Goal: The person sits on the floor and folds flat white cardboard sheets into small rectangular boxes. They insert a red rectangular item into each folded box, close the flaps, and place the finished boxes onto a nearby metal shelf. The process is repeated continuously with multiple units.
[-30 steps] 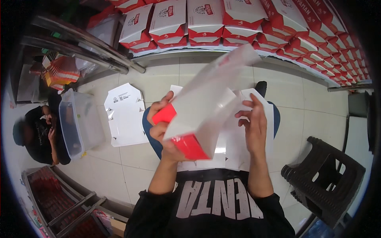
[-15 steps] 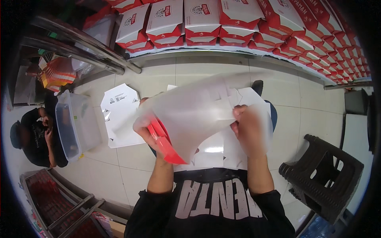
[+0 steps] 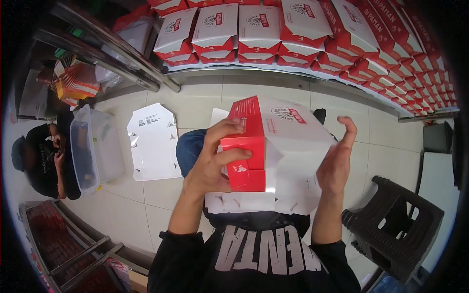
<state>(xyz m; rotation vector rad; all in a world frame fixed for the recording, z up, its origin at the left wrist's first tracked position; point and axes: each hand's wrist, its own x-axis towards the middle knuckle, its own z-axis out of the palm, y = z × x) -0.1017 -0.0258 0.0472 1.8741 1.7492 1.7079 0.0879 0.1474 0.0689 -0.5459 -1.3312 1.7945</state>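
Above my lap is a partly folded red-and-white cardboard box (image 3: pixel 298 128), its red end panel on the left. My left hand (image 3: pixel 207 166) grips that red end, fingers over its outer face. On the box's right, my right hand (image 3: pixel 337 168) stands with fingers stretched and palm toward the white panel; whether it presses on the panel I cannot tell. Flat white box blanks (image 3: pixel 234 202) lie across my lap beneath the box.
Another flat white blank (image 3: pixel 154 146) lies on the tiled floor at left, beside a clear plastic tub (image 3: pixel 93 151). A person (image 3: pixel 44 156) sits beyond the tub. Stacked finished boxes (image 3: pixel 259 29) fill the far shelf. A dark plastic stool (image 3: pixel 395 229) stands at right.
The box has turned so its printed lid and red end panel show, and its panels have folded inward. My right hand has moved from pinching an edge to lying spread beside it.
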